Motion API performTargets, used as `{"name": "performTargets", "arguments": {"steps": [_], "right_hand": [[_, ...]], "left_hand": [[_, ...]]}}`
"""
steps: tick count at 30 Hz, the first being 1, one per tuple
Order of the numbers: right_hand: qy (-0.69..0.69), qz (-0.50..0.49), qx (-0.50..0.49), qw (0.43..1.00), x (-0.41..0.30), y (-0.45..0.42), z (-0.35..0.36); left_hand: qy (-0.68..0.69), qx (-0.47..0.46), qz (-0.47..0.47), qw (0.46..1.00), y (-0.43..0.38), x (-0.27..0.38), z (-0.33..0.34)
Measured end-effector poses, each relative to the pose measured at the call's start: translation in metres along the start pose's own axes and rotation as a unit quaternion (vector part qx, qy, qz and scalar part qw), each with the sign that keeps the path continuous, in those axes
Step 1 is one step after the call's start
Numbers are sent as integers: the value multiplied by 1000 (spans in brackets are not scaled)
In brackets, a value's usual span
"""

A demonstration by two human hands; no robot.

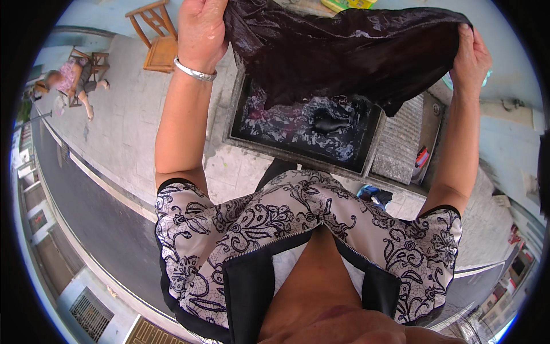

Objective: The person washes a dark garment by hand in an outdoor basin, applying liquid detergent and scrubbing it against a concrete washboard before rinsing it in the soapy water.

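A wet, dark garment [343, 56] hangs spread between my two hands above a stone wash basin [296, 152]. My left hand [204, 32], with a silver bangle [195, 71] at the wrist, grips its left end; some fingertips are cut off by the top of the picture. At the other end, my right hand [472, 60] pinches the upper corner between thumb and fingers. Dark, foamy water [296, 124] fills the basin, and a black cloth [331, 124] bulges out of it. The garment's lower edge hides the far part of the water.
Right of the water is a ribbed stone washboard [397, 139], with a red packet [422, 157] in the side trough. A blue basin of clothes [374, 195] stands on the ground. To the left are a wooden chair [161, 51] and a seated person [75, 77]. A road [99, 206] runs behind me.
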State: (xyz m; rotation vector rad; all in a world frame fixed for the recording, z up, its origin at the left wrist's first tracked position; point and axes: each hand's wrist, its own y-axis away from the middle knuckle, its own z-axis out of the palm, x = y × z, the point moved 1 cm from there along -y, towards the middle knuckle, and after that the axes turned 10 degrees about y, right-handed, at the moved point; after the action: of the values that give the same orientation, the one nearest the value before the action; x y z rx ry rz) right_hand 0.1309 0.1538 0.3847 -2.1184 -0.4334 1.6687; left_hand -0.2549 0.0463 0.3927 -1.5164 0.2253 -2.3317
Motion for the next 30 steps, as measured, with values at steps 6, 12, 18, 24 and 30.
{"name": "performTargets", "arguments": {"steps": [6, 12, 18, 24, 30], "right_hand": [[181, 62, -103, 976, 117, 15, 46], [305, 71, -173, 934, 187, 71, 111], [280, 93, -264, 918, 168, 159, 118], [397, 96, -453, 793, 171, 266, 134], [439, 144, -447, 766, 180, 261, 146]], "left_hand": [[-63, 4, -55, 997, -11, -133, -29], [-374, 47, -63, 924, 17, -241, -66], [-446, -14, -76, 892, 71, -253, -63], [-598, -312, -152, 723, 178, -281, -80], [-639, -314, -269, 649, 176, -291, -77]]}}
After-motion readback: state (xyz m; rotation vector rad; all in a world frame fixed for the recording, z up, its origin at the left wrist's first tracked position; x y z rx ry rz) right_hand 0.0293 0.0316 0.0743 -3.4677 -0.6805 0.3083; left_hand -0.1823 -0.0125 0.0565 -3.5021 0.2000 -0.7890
